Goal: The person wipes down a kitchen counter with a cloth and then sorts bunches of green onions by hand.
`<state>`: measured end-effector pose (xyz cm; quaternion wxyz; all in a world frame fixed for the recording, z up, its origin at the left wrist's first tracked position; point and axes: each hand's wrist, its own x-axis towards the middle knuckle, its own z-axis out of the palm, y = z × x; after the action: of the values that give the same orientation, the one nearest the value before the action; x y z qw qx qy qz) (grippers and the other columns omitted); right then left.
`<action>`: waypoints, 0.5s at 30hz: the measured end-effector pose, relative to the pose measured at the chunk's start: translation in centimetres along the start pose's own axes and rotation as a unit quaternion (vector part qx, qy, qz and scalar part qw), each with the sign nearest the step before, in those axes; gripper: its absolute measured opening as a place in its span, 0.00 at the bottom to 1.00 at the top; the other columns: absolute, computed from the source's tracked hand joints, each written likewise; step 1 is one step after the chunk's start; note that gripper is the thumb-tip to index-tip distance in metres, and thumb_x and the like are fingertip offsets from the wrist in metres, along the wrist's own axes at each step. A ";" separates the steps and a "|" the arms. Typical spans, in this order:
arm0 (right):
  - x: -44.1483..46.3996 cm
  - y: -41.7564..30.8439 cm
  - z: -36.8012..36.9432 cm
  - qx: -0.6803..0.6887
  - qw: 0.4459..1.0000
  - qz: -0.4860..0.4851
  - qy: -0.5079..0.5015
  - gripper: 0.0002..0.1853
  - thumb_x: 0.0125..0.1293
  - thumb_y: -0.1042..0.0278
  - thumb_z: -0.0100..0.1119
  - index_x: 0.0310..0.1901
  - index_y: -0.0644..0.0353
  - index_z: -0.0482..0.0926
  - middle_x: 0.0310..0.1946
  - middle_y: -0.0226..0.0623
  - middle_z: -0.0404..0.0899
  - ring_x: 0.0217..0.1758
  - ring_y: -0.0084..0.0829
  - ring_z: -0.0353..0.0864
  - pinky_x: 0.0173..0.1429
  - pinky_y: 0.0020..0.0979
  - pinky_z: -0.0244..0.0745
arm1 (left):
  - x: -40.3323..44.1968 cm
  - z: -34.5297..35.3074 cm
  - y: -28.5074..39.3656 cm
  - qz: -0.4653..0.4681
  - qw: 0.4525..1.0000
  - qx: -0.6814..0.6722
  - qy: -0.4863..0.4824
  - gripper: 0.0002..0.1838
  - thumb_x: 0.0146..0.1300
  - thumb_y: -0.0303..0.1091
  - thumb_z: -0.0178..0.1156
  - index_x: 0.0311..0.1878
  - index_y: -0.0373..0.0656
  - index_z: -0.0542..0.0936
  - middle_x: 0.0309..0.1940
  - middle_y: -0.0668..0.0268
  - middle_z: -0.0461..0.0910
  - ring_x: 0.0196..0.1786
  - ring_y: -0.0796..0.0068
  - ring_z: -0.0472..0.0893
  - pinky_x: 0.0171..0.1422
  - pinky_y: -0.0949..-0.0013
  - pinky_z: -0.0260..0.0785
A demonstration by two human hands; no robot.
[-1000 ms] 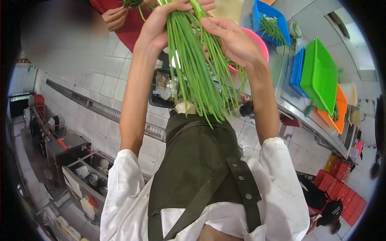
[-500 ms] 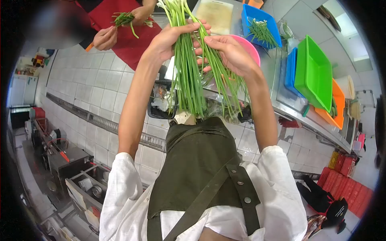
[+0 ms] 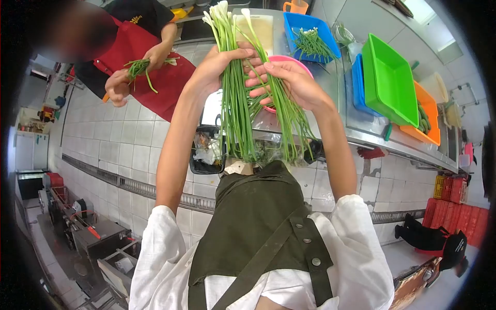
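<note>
My left hand (image 3: 219, 66) is closed around a thick bunch of spring onions (image 3: 238, 111), thumb across the stalks. Their white bulb ends point up and away from me, and the long green leaves hang towards my apron. My right hand (image 3: 297, 85) grips a thinner bunch of spring onions (image 3: 284, 116) close beside it, thumb on top and the other fingers behind the stalks. The fingertips of both hands meet or nearly meet between the two bunches. Behind the right hand a pink bowl (image 3: 289, 61) is partly hidden.
A co-worker in a red apron (image 3: 137, 49) stands at the left holding a small bunch of greens (image 3: 139, 67). On the steel counter are a white cutting board (image 3: 258, 31), a blue tray (image 3: 310, 21) with greens, and a green tray (image 3: 387, 82). Below is a black bin (image 3: 206, 168).
The view has tilted up, so the bulb ends and co-worker show more fully. Both hands keep their bunches in nearly the same place. The co-worker's hands have shifted slightly.
</note>
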<state>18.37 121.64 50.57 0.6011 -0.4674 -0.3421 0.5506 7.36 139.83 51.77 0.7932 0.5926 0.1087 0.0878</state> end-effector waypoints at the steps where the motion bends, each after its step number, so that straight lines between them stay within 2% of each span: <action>1: -0.1 0.1 -0.2 0.023 1.000 -0.001 -0.014 0.24 0.75 0.54 0.44 0.58 0.70 0.69 0.49 0.51 0.78 0.45 0.36 0.84 0.43 0.33 0.83 | 0.0 0.2 0.2 -0.009 1.000 0.001 0.005 0.18 0.64 0.29 0.58 0.55 0.30 0.74 0.48 0.57 0.80 0.46 0.69 0.82 0.47 0.70 0.79; 2: -0.2 0.2 -0.3 0.045 0.999 -0.002 -0.028 0.25 0.76 0.53 0.42 0.60 0.70 0.68 0.51 0.51 0.78 0.48 0.36 0.83 0.45 0.34 0.83 | -0.2 0.3 0.3 -0.008 1.000 0.002 0.005 0.18 0.64 0.29 0.58 0.55 0.30 0.74 0.48 0.57 0.80 0.46 0.69 0.82 0.47 0.70 0.79; 4: -0.6 0.0 -0.1 0.079 0.996 0.000 -0.047 0.26 0.76 0.53 0.41 0.61 0.69 0.67 0.51 0.50 0.77 0.49 0.37 0.83 0.46 0.35 0.83 | -0.5 0.9 0.7 -0.030 0.999 -0.010 0.021 0.19 0.64 0.28 0.56 0.57 0.32 0.74 0.44 0.59 0.81 0.35 0.77 0.80 0.44 0.71 0.77; 5: -0.7 -0.1 -0.1 0.113 0.991 0.002 -0.065 0.26 0.76 0.53 0.40 0.61 0.69 0.66 0.52 0.50 0.77 0.51 0.38 0.82 0.48 0.36 0.83 | -0.5 0.7 0.8 -0.030 0.999 -0.009 0.021 0.19 0.64 0.28 0.56 0.57 0.32 0.74 0.44 0.59 0.81 0.35 0.77 0.80 0.44 0.71 0.77; 7: -0.7 0.0 -0.5 0.126 0.991 0.001 -0.043 0.26 0.76 0.52 0.40 0.61 0.68 0.67 0.52 0.50 0.77 0.52 0.38 0.82 0.48 0.37 0.83 | -0.6 0.0 0.9 -0.025 0.998 -0.046 0.028 0.21 0.64 0.30 0.55 0.59 0.32 0.72 0.44 0.59 0.81 0.30 0.84 0.77 0.40 0.73 0.77; 8: -0.7 0.1 -0.7 0.140 0.990 0.001 -0.021 0.26 0.76 0.51 0.39 0.61 0.67 0.67 0.53 0.49 0.77 0.53 0.39 0.81 0.49 0.38 0.83 | -0.7 -0.8 0.8 -0.025 0.998 -0.046 0.027 0.21 0.64 0.30 0.55 0.59 0.32 0.72 0.44 0.59 0.81 0.30 0.84 0.77 0.40 0.73 0.77; 10: -0.5 0.4 -1.3 0.145 0.989 -0.012 -0.004 0.25 0.76 0.52 0.41 0.59 0.68 0.68 0.52 0.50 0.78 0.52 0.37 0.82 0.47 0.38 0.84 | -0.9 -1.7 1.0 -0.028 0.995 -0.099 0.003 0.22 0.64 0.29 0.57 0.61 0.34 0.71 0.49 0.62 0.79 0.23 0.92 0.69 0.32 0.83 0.75; 11: -0.4 0.4 -1.5 0.151 0.988 -0.023 0.012 0.24 0.76 0.54 0.42 0.57 0.69 0.70 0.51 0.51 0.78 0.51 0.35 0.83 0.45 0.39 0.85 | -1.1 -1.3 0.8 -0.026 0.997 -0.063 0.035 0.23 0.65 0.33 0.59 0.61 0.35 0.72 0.50 0.61 0.80 0.21 0.94 0.68 0.26 0.88 0.68; 12: -0.3 0.6 -1.6 0.151 0.988 -0.024 0.013 0.24 0.76 0.54 0.42 0.57 0.69 0.70 0.51 0.51 0.78 0.51 0.35 0.83 0.45 0.39 0.85 | -1.3 -0.9 0.6 -0.027 0.997 -0.063 0.034 0.23 0.65 0.33 0.59 0.61 0.35 0.72 0.50 0.61 0.80 0.21 0.94 0.68 0.26 0.88 0.68; 14: 0.0 0.7 -1.7 0.150 0.989 -0.021 0.002 0.23 0.75 0.55 0.45 0.57 0.69 0.70 0.50 0.48 0.79 0.48 0.35 0.84 0.43 0.37 0.86 | -1.5 0.5 0.4 -0.016 0.996 0.079 0.044 0.25 0.65 0.39 0.61 0.61 0.35 0.72 0.49 0.61 0.81 0.21 0.93 0.67 0.25 0.88 0.66; 15: 0.1 0.8 -1.6 0.151 0.988 -0.019 -0.001 0.23 0.75 0.55 0.45 0.57 0.69 0.70 0.50 0.48 0.79 0.48 0.35 0.84 0.43 0.37 0.86 | -1.3 1.1 0.0 -0.026 0.994 0.083 0.059 0.27 0.64 0.43 0.63 0.60 0.35 0.73 0.48 0.62 0.81 0.21 0.92 0.66 0.23 0.88 0.62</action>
<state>19.59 121.40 49.34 0.6747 -0.3641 -0.2646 0.5849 6.42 138.41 52.12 0.7358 0.6468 0.1781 0.0928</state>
